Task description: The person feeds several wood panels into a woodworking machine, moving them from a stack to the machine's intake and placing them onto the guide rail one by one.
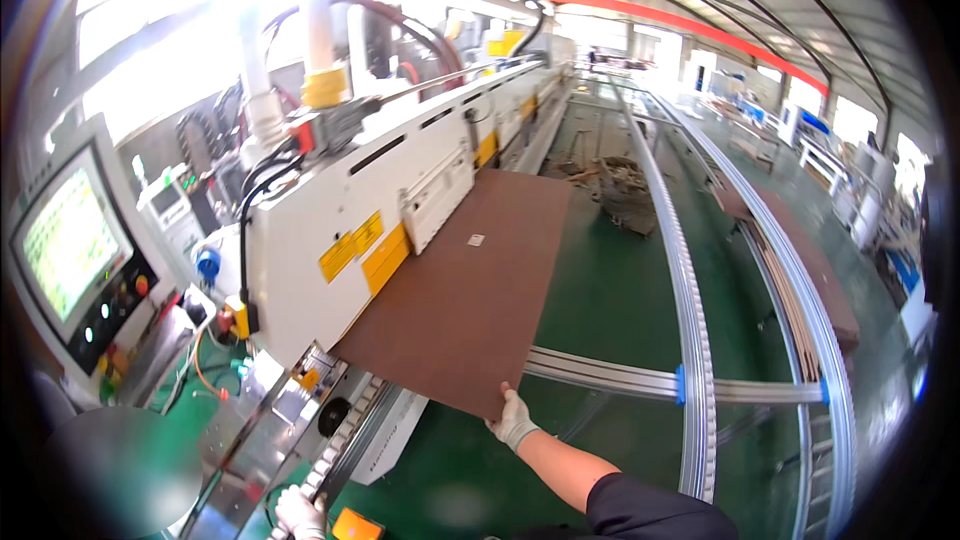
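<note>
My right hand (513, 420), in a pale glove, grips the near right corner of a large brown panel (480, 290). The thumb lies on top of the corner, and the other fingers are mostly hidden below. A small white label (476, 240) lies on the panel's upper face. The panel's left side runs along the white machine (310, 260), and part of its near end rests on the roller rail (350, 430). My left hand (300, 513), also gloved, is beside the near end of that rail at the lower edge; its fingers are too unclear to read.
A control screen (75, 240) with buttons stands at the left. Metal support rails (670, 240) stretch into the distance on the right, joined by a crossbar (610, 372). Brown boards (815, 270) are stacked beyond them. A bin of scraps (625, 190) stands between the rails and the machine.
</note>
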A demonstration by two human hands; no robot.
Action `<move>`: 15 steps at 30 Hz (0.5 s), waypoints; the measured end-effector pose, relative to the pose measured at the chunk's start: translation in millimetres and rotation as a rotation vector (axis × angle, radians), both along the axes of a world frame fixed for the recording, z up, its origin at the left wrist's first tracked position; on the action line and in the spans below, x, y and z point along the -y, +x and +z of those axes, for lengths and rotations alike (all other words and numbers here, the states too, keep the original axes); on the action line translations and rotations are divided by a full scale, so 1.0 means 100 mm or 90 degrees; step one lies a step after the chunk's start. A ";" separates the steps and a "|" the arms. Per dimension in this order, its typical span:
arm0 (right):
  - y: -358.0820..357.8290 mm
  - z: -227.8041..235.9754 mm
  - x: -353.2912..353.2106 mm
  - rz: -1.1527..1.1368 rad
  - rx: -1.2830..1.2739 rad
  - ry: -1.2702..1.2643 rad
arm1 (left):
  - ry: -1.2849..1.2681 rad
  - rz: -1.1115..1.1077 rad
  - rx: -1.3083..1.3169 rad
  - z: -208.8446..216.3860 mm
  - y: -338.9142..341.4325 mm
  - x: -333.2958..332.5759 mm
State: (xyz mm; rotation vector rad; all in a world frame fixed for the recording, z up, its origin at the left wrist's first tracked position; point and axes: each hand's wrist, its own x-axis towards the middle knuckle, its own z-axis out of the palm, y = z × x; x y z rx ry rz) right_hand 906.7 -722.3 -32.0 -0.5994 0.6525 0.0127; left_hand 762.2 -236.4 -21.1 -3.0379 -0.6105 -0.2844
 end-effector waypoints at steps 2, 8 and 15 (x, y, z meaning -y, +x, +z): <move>-0.21 0.02 -0.28 0.095 -0.050 0.053 | -0.035 0.063 -0.050 0.15 0.05 -0.01; -1.05 1.11 -0.56 0.449 0.196 -0.089 | 0.119 -0.045 -0.051 0.20 -0.41 0.17; -2.01 4.10 0.07 0.060 1.125 -0.588 | 0.032 0.034 -0.059 -0.08 -0.77 -0.22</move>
